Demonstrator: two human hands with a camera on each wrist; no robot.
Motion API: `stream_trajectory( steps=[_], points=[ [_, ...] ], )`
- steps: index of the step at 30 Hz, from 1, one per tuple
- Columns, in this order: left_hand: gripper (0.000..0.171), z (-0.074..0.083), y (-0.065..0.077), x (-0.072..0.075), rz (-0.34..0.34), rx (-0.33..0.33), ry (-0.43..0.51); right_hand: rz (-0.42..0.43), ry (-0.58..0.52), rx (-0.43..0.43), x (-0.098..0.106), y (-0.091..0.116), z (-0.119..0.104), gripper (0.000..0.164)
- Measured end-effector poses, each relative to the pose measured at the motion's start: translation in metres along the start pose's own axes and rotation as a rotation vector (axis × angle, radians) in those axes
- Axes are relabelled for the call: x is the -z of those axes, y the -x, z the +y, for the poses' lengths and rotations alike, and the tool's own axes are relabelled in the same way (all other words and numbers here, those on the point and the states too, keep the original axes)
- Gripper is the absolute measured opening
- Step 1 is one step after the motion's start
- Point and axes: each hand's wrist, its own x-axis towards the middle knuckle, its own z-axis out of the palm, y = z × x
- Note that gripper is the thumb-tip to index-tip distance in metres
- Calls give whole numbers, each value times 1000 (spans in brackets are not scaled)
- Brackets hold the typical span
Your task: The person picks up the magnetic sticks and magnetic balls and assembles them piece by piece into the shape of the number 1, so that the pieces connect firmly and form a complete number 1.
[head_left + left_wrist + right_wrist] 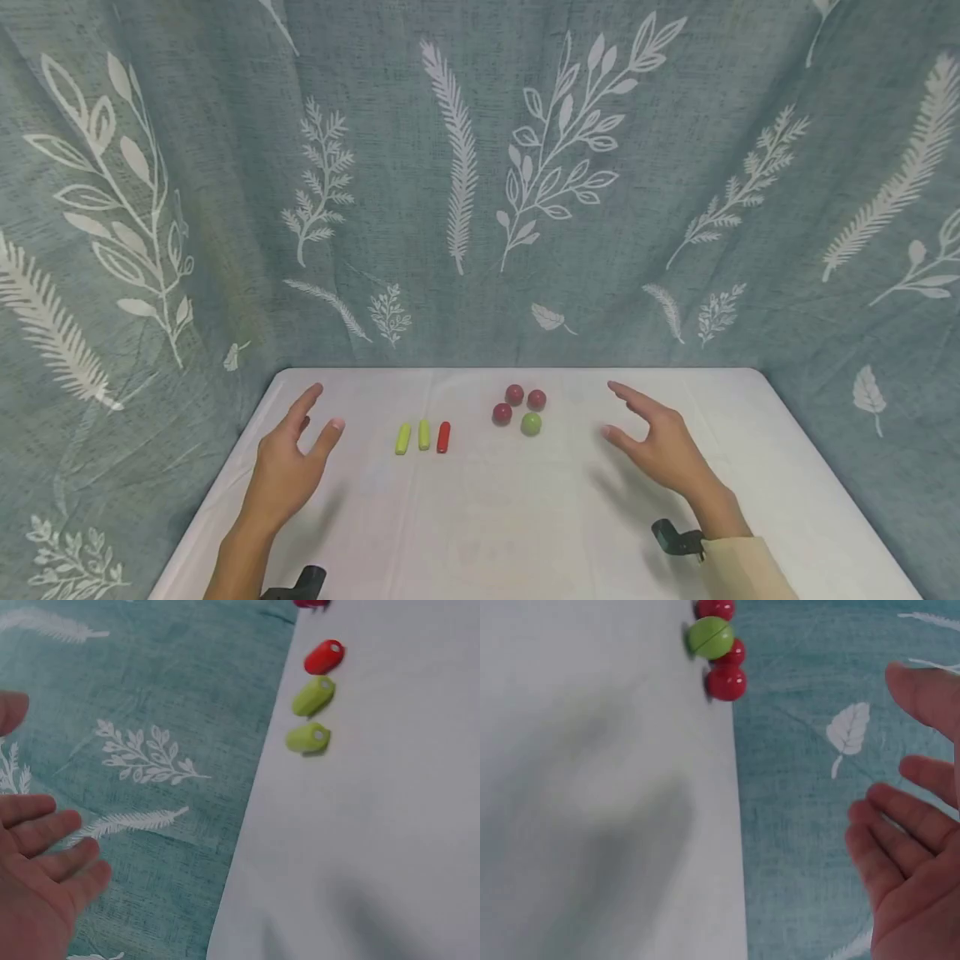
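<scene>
Fingers (pixel 45 834) loosely extended and grasping nothing, my left hand (pixel 283 475) hovers over the pale, faintly creased bench (pixel 495 533), left of two stubby yellow-green rods (pixel 402 438) and a red rod (pixel 443 437), lined up side by side, each with a pale round spot at one end. My right hand (pixel 671 450), its fingers equally released, hovers right of three glossy dark-red balls (pixel 502 414) and a shiny green ball (pixel 531 424), clustered near the far edge, before a woven-looking blue-green cloth (pixel 390 150) printed with white leaves and fronds.
</scene>
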Motion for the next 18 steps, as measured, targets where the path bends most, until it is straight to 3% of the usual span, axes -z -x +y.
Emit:
stream_trajectory(
  steps=[4, 7, 12, 18],
  points=[
    [64, -1, -7, -2, 79, -71, 123, -9, -109, -3, -2, -10, 0, 64],
    [60, -3, -11, -5, 95, -97, 226, -26, -193, -22, -6, -16, 0, 62],
    [56, -8, -16, -11, 68, -74, 342, -47, -306, -51, -17, -23, 0, 58],
    [52, -13, -20, -21, 45, -34, 403, -65, -348, -68, -33, -31, -2, 53]
  ],
)
